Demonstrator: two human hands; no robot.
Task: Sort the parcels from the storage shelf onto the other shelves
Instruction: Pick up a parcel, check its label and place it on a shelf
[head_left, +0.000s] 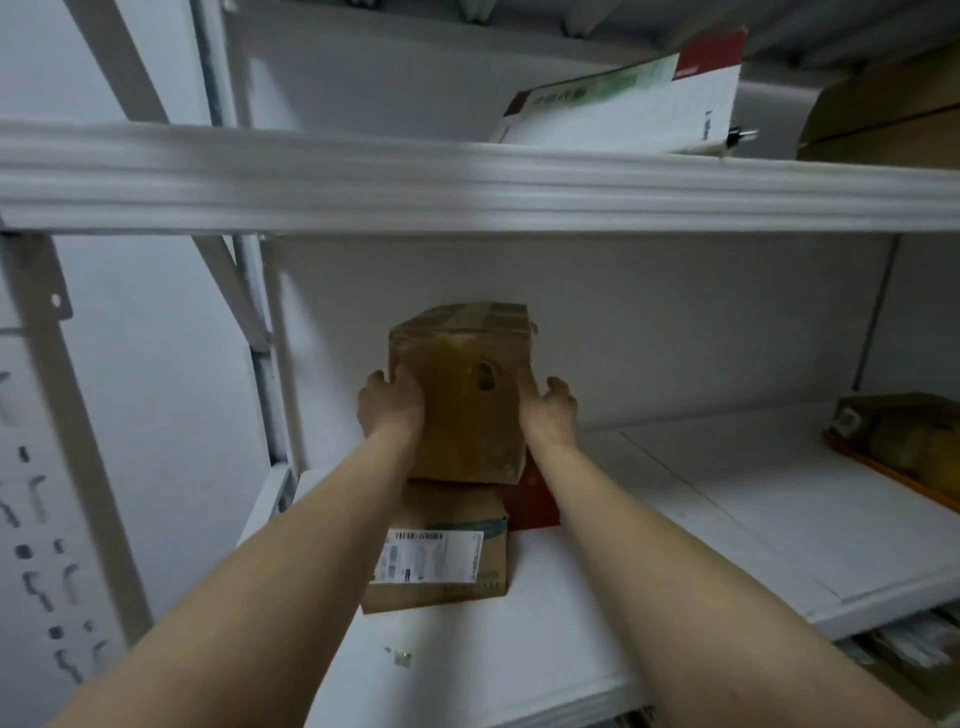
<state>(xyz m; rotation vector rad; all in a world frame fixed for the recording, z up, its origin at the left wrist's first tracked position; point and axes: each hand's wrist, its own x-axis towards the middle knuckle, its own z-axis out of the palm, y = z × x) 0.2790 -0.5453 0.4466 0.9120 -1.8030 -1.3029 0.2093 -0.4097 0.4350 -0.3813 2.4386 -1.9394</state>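
Parcels were stacked at the left end of the white shelf (727, 519), beneath a higher shelf board (467, 187). Uppermost, the brown parcel (462, 395) rested on a labelled box (447, 551) and a red box (535, 499), probably to spare shelf room. The left hand (389, 410) and right hand (550, 415) clamped its opposite sides, likely to steady so tall a carton. The left's fingers (375, 383) curled round the edge, thumb on the front; the right's seemed curled likewise, though blurred.
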